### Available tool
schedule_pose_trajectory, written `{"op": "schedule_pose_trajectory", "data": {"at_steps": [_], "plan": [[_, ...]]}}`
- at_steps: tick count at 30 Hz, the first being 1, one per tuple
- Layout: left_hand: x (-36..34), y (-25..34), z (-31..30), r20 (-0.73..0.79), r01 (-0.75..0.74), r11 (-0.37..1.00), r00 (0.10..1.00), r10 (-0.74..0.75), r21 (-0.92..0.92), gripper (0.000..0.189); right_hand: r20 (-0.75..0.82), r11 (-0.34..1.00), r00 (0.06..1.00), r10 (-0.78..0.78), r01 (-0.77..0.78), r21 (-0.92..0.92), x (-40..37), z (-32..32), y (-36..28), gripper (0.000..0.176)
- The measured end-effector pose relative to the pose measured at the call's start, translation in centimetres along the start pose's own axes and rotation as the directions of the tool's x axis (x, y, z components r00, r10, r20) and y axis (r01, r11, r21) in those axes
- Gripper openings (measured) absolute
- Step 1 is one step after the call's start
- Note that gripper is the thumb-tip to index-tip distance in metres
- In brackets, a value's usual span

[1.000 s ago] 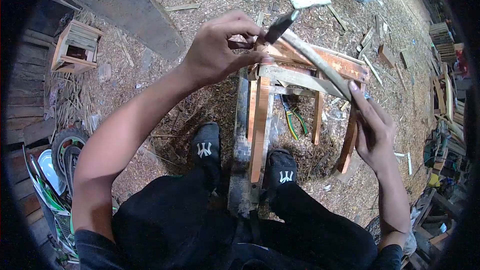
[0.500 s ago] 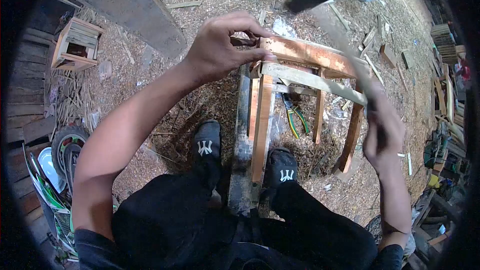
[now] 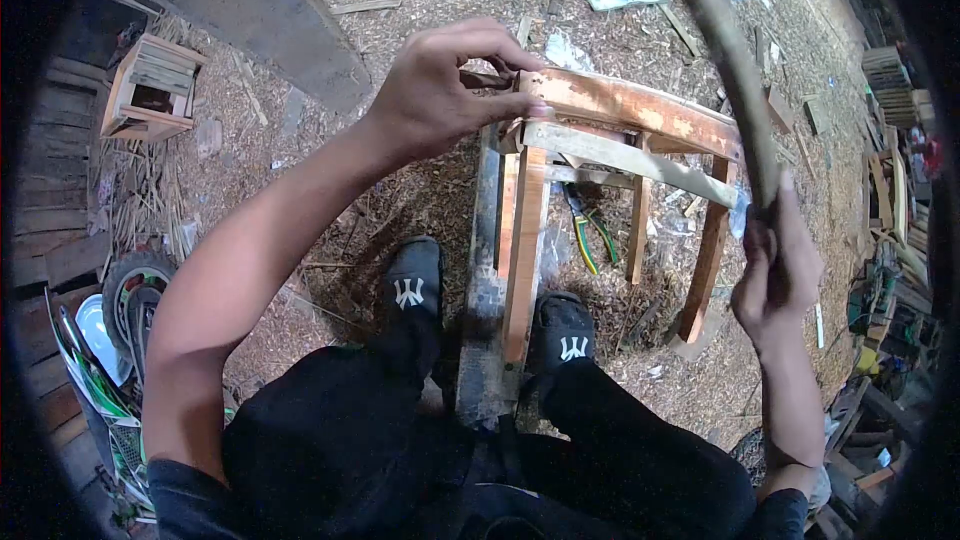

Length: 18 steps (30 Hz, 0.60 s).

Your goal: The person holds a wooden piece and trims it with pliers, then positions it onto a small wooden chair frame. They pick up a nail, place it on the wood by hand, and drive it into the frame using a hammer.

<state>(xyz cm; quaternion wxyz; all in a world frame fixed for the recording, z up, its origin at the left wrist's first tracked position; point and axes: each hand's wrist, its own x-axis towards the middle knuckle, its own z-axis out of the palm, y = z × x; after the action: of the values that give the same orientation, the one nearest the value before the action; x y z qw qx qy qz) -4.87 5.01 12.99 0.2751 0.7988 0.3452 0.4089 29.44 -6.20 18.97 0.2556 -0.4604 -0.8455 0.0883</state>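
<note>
Left hand point(image 3: 440, 90) at the wooden frame's point(image 3: 640, 108) left corner, thumb and fingers clamped on it! Right hand point(image 3: 782, 275), right of the frame, wraps around the hammer point(image 3: 742, 80), head up past the frame's far side. Pliers point(image 3: 583, 243) show between the frame's legs; a dark shoe point(image 3: 562, 328) sits beside its nearest leg.

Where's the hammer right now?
In the head view, the hammer is at the upper right, held in the right hand, near the right end of the wooden frame.

Two hands point(image 3: 455, 90), one hammer point(image 3: 738, 70), one wooden frame point(image 3: 640, 114), four frame legs point(image 3: 521, 250), two shoes point(image 3: 413, 268)
</note>
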Motion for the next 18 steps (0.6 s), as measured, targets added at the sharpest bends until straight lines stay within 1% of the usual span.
{"op": "schedule_pose_trajectory", "data": {"at_steps": [2, 3, 4, 5, 6, 7, 8, 9, 10, 11, 12, 14, 15, 16, 18], "plan": [[0.1, -0.2, -0.2, 0.053, 0.023, 0.999, 0.998, -0.025, 0.027, 0.029, 0.179, 0.997, 0.983, 0.039, -0.028, -0.066, 0.1, 0.0, -0.3, 0.067], [0.2, 0.0, -0.1, 0.021, -0.034, 0.999, 0.999, 0.033, 0.027, 0.028, 0.239, 0.991, 0.965, 0.111, -0.091, -0.095, 0.4, -0.3, -0.8, 0.061], [0.2, 0.2, -0.2, 0.023, -0.036, 0.999, 0.999, 0.036, 0.029, 0.028, 0.236, 0.991, 0.965, 0.112, -0.092, -0.094, 0.4, -0.3, -0.5, 0.061], [0.2, 0.4, -0.4, 0.049, 0.01, 0.999, 0.999, -0.012, 0.037, 0.032, 0.088, 0.999, 0.996, 0.009, -0.006, -0.037, 0.4, -0.2, 0.1, 0.061], [0.0, 0.5, -0.5, 0.077, 0.06, 0.997, 0.995, -0.063, 0.042, 0.035, -0.062, 0.996, 0.995, -0.084, 0.085, 0.009, 0.3, 0.0, 0.3, 0.06], [0.0, 0.4, -0.5, 0.103, 0.11, 0.994, 0.989, -0.11, 0.013, 0.035, -0.204, 0.995, 0.974, -0.101, 0.093, -0.047, 0.3, 0.3, -0.1, 0.06], [-0.1, 0.4, -0.4, 0.103, 0.113, 0.994, 0.988, -0.113, 0.01, 0.035, -0.203, 1.0, 0.979, -0.004, 0.004, 0.0, -0.6, 0.2, 0.1, 0.064], [0.1, 0.5, -0.4, 0.061, 0.03, 0.998, 0.998, -0.033, 0.049, 0.032, -0.054, 1.0, 0.998, -0.019, 0.019, 0.001, -0.4, 0.2, 0.1, 0.066], [0.3, 0.6, -0.4, 0.022, -0.054, 0.994, 0.998, 0.052, 0.095, 0.029, 0.094, 0.999, 0.995, -0.034, 0.034, 0.004, 0.0, 0.1, -0.1, 0.068], [0.2, 0.4, -0.3, 0.037, -0.033, 0.997, 0.999, 0.03, 0.065, 0.028, 0.202, 0.995, 0.978, 0.057, -0.038, -0.095, 0.4, 0.2, -0.9, 0.071], [0.4, 0.3, -0.2, 0.04, -0.038, 0.997, 0.999, 0.036, 0.067, 0.028, 0.196, 0.995, 0.979, 0.058, -0.04, -0.096, 0.4, -0.2, -0.7, 0.071], [0.2, 0.1, 0.2, -0.02, -0.025, 0.998, 0.999, 0.026, 0.061, 0.028, 0.065, 0.999, 0.998, 0.021, -0.02, -0.025, 0.0, -0.7, 0.1, 0.055], [0.2, 0.6, -0.4, 0.091, 0.049, 0.997, 0.994, -0.054, 0.061, 0.031, -0.061, 1.0, 0.998, 0.008, -0.009, -0.012, -0.2, -0.5, -0.1, 0.054], [0.0, 0.7, -0.4, 0.09, 0.053, 0.997, 0.994, -0.057, 0.056, 0.031, -0.191, 1.0, 0.982, -0.007, 0.007, -0.004, -0.3, -0.2, -0.1, 0.053], [0.3, 0.9, -0.5, 0.096, 0.041, 0.997, 0.994, -0.048, 0.067, 0.03, -0.02, 0.994, 0.994, -0.109, 0.109, 0.004, 0.2, -0.2, 0.4, 0.052]]}}
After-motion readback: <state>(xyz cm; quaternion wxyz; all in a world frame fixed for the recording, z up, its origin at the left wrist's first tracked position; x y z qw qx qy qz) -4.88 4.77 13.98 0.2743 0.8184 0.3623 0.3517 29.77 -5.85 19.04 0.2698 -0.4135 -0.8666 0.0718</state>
